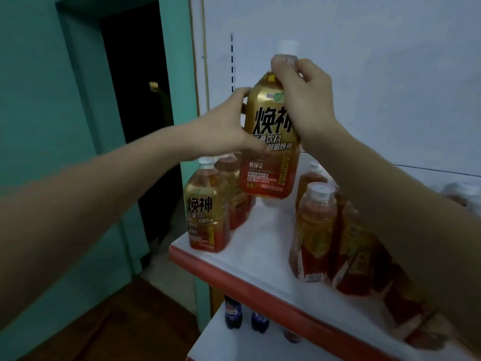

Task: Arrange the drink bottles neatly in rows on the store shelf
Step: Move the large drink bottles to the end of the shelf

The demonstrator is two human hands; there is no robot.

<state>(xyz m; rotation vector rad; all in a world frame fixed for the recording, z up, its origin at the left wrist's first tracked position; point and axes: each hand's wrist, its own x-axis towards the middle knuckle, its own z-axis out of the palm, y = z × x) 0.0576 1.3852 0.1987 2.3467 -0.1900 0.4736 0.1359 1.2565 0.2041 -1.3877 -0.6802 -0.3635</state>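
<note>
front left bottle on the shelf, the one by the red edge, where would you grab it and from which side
Probably the neck just under the white cap, coming from above. The front left bottle stands upright with another bottle close behind it, but its top is clear. Alternatively, wrap the labelled body from the front, over the shelf edge. Both the left hand and right hand now hold the raised bottle.

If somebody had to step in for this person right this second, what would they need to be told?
Left hand: grips the side of the raised gold bottle.
Right hand: grips the same bottle at its neck, under the white cap.
The bottle is in the air above the white shelf, not set down.
Done: a short row of bottles at the left edge and a cluster on the right stand on the shelf.
Left: set the held bottle in the open gap between them, then straighten the right cluster, which looks uneven.
</note>
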